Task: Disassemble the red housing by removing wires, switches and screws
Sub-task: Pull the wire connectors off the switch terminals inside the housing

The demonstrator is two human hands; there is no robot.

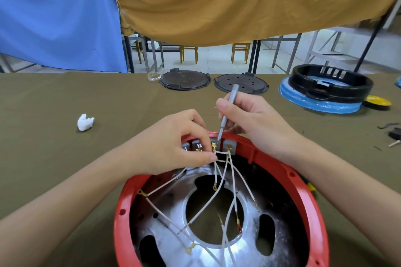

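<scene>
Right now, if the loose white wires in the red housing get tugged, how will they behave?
Likely floppy: the white wires sag in curves across the red housing. Probably light, since the left hand pinches one with just fingertips. They may snag, because several cross each other and end in brass ring terminals.

No legible text, labels, brands or numbers on any surface.

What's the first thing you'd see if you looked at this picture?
The big red housing at the bottom, with white wires spilling across its shiny inside. Above its far rim, the right hand holds a grey screwdriver on the switches while the left hand pinches a wire.
</scene>
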